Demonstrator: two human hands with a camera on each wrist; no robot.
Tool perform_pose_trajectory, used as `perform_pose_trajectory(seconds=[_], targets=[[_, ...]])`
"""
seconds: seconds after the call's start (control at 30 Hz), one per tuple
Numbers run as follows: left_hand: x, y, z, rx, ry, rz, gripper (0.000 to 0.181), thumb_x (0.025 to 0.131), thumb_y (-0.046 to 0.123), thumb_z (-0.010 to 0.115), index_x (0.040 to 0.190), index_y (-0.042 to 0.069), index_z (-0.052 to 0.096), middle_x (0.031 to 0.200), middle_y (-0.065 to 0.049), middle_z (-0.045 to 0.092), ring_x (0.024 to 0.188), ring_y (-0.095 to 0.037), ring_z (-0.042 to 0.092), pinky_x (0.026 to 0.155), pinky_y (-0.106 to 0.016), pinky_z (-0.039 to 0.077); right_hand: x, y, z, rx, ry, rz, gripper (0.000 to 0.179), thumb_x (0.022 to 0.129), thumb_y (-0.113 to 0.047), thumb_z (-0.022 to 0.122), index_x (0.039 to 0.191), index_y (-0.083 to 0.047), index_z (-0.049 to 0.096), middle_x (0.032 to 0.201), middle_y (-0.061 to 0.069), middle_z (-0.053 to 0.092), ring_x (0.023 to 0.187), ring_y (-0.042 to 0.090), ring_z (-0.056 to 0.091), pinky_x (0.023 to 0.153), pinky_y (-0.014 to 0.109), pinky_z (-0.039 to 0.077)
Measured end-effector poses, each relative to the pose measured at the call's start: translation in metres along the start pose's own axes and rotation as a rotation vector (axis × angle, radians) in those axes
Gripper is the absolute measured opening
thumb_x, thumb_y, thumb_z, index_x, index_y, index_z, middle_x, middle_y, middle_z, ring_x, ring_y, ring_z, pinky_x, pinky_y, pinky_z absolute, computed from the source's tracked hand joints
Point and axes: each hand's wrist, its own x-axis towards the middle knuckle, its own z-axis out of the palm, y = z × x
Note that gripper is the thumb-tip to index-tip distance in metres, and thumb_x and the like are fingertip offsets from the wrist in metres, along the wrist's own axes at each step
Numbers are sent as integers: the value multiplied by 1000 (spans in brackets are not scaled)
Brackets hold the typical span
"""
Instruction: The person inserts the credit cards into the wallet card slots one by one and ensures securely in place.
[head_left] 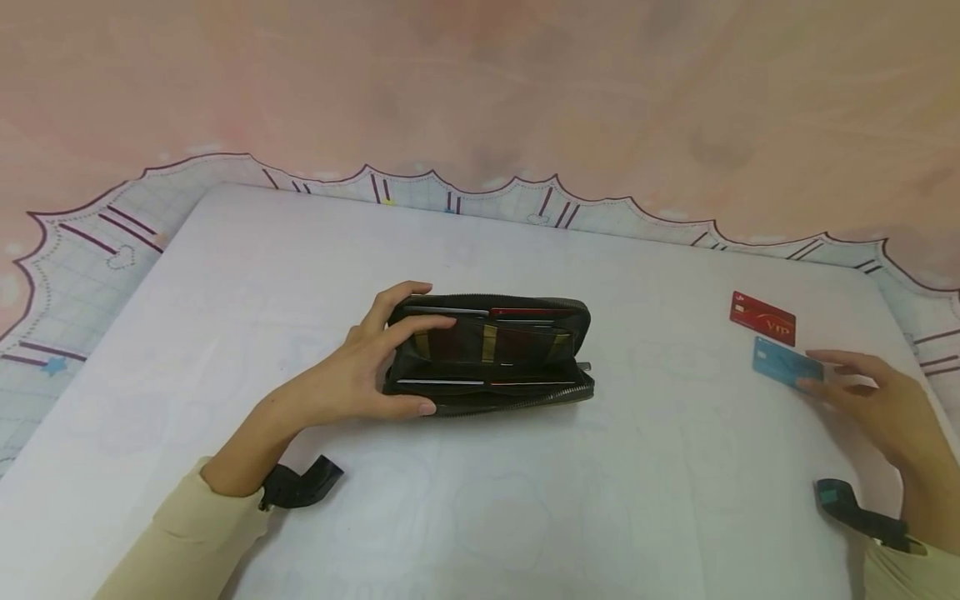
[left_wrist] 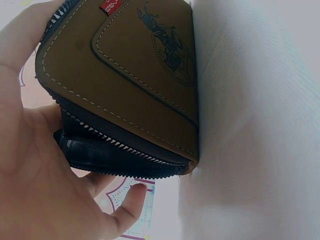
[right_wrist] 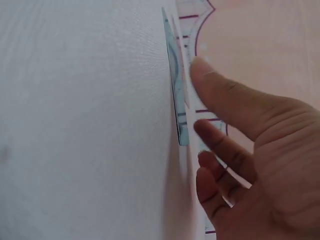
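Observation:
My left hand (head_left: pixel 348 367) grips the left end of a zip-around wallet (head_left: pixel 487 342), its thumb in front and fingers over the back and inside. Unzipped, the wallet stands on the table with its dark compartments facing up, and card edges show in its slots. The left wrist view shows its brown outer side (left_wrist: pixel 125 65) with stitching, a dark emblem and a small red tag. At the right, my right hand (head_left: pixel 885 396) hovers with bent fingers at the right end of a blue card (head_left: pixel 783 362). In the right wrist view, a gap shows between thumb and blue card (right_wrist: pixel 175 85).
A red VIP card (head_left: pixel 761 318) lies just behind the blue one. The white tabletop (head_left: pixel 637 483) spreads under everything, with a patterned cloth border (head_left: pixel 465 196) along its back edge. Black wrist-worn devices (head_left: pixel 300 485) are strapped to both wrists.

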Motion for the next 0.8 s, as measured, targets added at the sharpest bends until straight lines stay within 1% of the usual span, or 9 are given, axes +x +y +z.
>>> perform_pose_trajectory(seconds=[0.1,0.17,0.33,0.5,0.6,0.8], targets=[[0,0,0,2,-2,-3,80,75,37,80,143,28,38,154,4,5,139,-24,14,97,-64,22,2,3,2,-20,-7,14,78,90,-54,57,146,-4,35,145,33,25,115,56,30,83,69,36],[0,1,0,-2,-4,-6,81,76,37,81,143,28,38,154,4,5,139,-24,13,98,-64,22,2,5,3,-35,-5,5,78,90,-54,58,146,-4,36,144,34,25,114,56,31,82,69,37],[-1,1,0,-12,-12,-20,80,76,37,80,143,29,38,154,5,4,140,-24,11,95,-66,22,4,6,6,-56,3,-68,69,92,-46,59,142,-1,41,140,36,27,111,57,32,80,70,36],[-1,2,0,-11,-15,-29,79,76,38,80,143,30,38,154,6,4,140,-24,11,94,-66,22,4,3,7,-73,-9,-51,72,93,-48,57,144,-1,37,142,37,24,114,58,29,82,72,33],[-1,2,0,-10,-16,-33,79,76,38,80,143,30,38,154,6,4,140,-24,12,94,-66,23,3,1,7,-86,-12,-47,71,94,-46,56,145,-1,35,140,39,26,115,59,28,83,73,32],[-1,2,0,-7,-16,-33,79,77,39,79,143,31,38,154,6,4,140,-24,12,94,-66,24,3,3,9,-106,2,-83,71,95,-43,56,146,0,33,136,40,30,113,59,31,83,72,32]])
